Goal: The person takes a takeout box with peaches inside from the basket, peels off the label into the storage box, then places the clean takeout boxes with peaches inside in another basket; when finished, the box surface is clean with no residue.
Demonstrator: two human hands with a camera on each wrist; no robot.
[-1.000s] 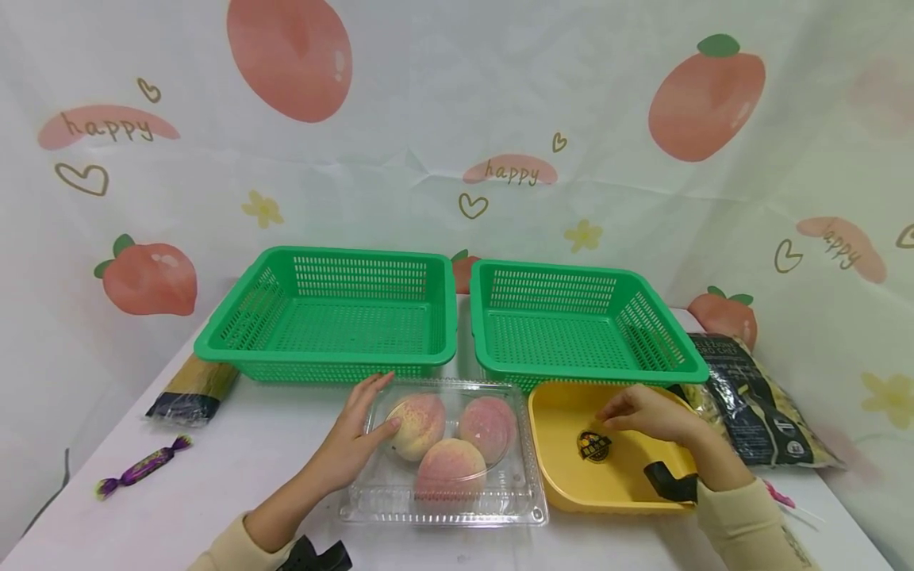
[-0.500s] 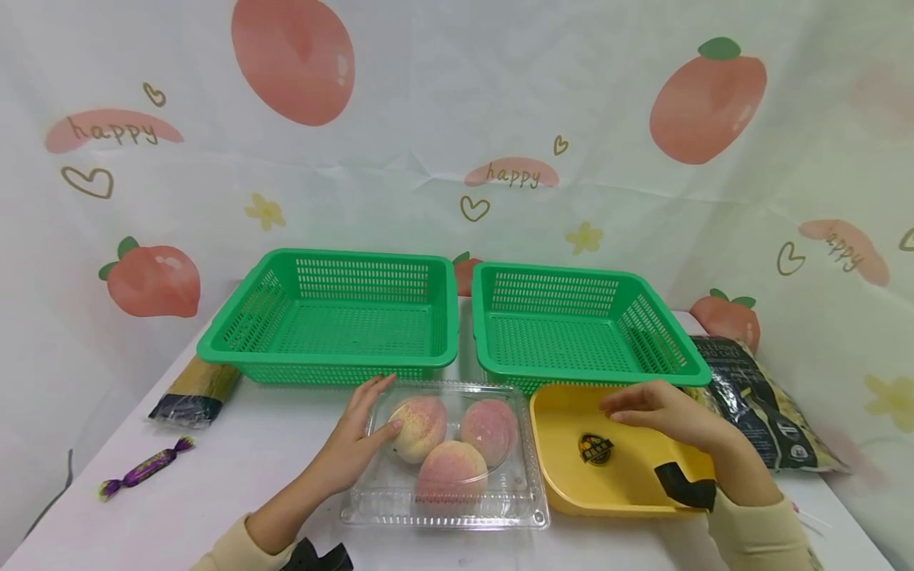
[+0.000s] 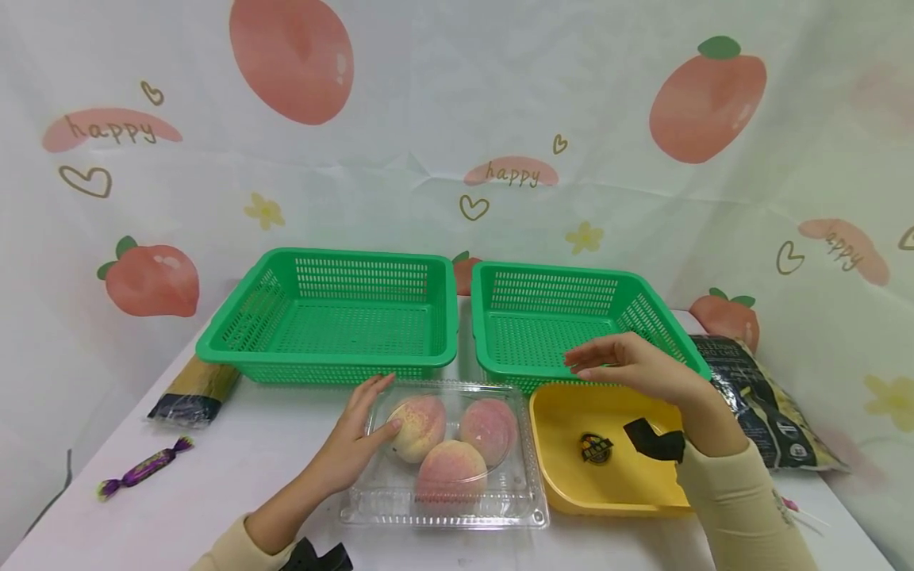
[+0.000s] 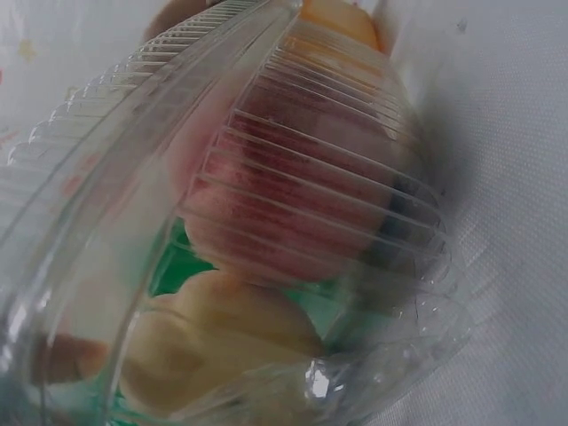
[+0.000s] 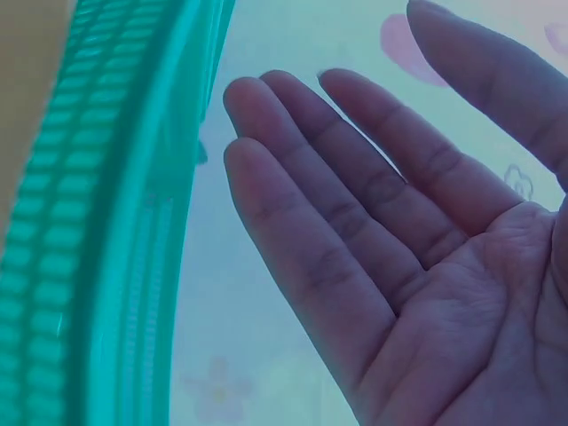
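Note:
A clear plastic clamshell box (image 3: 510, 492) lies on the table in front of me, with three pink-and-yellow peaches (image 3: 452, 473) inside. My left hand (image 3: 350, 444) rests on the box's left side, its fingers extended along the edge and its thumb on the lid. Through the ribbed plastic, the peaches (image 4: 284, 186) appear large in the left wrist view. My right hand (image 3: 639, 371) hovers over the back of a yellow basin (image 3: 571, 496), near the front rim of the right green basket (image 3: 510, 369). In the right wrist view its fingers (image 5: 302, 257) are extended and hold nothing.
Another green basket (image 3: 357, 358) stands at the back left. A packet (image 3: 193, 392) and a purple wrapped candy (image 3: 145, 468) lie to the left. At the right are a black-and-yellow bag (image 3: 760, 404) and a lollipop (image 3: 803, 511). A printed curtain (image 3: 400, 103) hangs behind.
My right hand has risen from inside the yellow basin and moved back toward the right green basket. The left hand and the box have stayed in place.

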